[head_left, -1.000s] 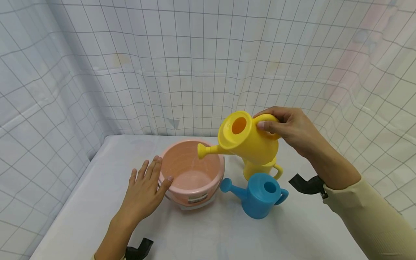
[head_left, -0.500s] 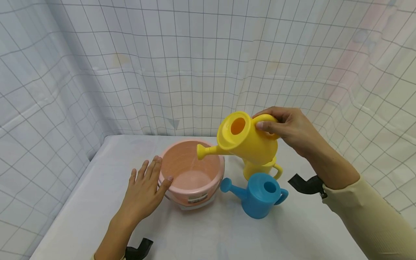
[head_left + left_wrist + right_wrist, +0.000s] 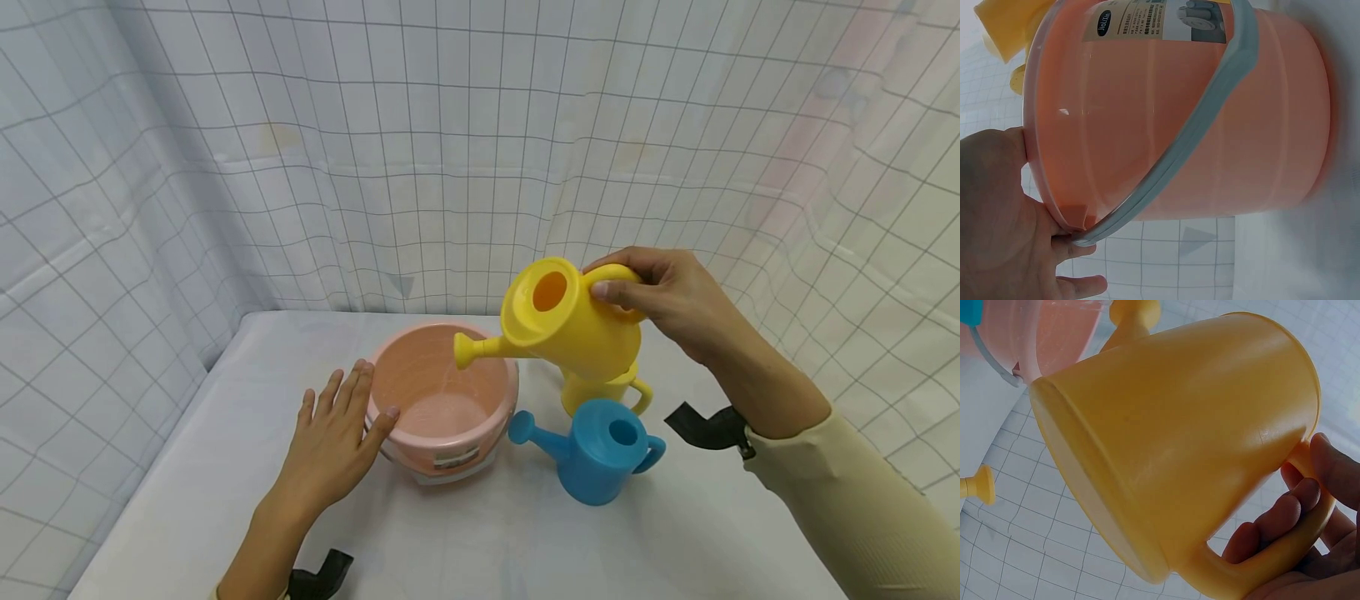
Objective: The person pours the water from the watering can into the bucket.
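Observation:
My right hand [image 3: 678, 296] grips the handle of a yellow watering can [image 3: 577, 329] and holds it up off the table. The can tilts left, and its spout end hangs over the opening of a pink bucket [image 3: 498, 429]. Faint pale streaks show inside the bucket below the spout; I cannot tell whether they are water. My left hand [image 3: 330, 450] rests against the bucket's left rim with its fingers extended. The left wrist view shows the bucket's grey carrying handle [image 3: 1179, 150] hanging down its side, close to the fingers.
A blue watering can [image 3: 596, 467] stands on the white table [image 3: 465, 542] to the right of the bucket. Behind it stands another yellow watering can [image 3: 588, 398], partly hidden by the raised one. A white checked curtain [image 3: 480, 167] encloses the back and sides.
The raised yellow watering can has shifted very slightly left with my right hand. My left hand and the bucket have not visibly moved.

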### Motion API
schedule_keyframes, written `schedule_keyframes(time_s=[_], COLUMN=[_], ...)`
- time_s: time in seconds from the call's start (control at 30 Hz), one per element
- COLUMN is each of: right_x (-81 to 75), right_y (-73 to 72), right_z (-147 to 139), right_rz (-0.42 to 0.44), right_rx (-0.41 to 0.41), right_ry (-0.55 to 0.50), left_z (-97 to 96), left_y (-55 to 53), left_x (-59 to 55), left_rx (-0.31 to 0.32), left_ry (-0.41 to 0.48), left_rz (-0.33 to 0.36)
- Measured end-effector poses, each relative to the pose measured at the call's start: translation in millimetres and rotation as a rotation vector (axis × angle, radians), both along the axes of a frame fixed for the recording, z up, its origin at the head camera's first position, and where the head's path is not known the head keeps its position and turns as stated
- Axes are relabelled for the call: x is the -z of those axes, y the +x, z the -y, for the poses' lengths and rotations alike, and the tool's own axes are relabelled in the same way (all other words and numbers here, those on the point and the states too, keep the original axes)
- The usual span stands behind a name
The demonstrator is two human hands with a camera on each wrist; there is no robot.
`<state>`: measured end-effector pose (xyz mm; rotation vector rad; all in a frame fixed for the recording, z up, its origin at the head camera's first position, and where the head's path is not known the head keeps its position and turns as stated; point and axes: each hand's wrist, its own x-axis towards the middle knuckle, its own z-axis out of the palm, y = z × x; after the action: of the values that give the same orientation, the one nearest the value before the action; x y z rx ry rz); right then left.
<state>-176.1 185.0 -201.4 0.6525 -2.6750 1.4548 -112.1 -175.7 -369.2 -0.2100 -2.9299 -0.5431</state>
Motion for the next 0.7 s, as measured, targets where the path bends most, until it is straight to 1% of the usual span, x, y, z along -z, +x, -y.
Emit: schedule_keyframes(time_s=[0.2,0.7], right_x=[-0.2,0.0], right_y=[0.2,0.3], right_z=[-0.5,-1.2], right_rz=[-0.008,0.003], right_rx=[-0.004,0.003], right_ry=[-0.001,0.001], left_z=[0.3,0.4], left_y=[-0.8,-0.7], left_x=[-0.1,0.5], left_rx=[0.001,0.001], left_ry=[0.0,0.0], left_rz=[0.0,0.003])
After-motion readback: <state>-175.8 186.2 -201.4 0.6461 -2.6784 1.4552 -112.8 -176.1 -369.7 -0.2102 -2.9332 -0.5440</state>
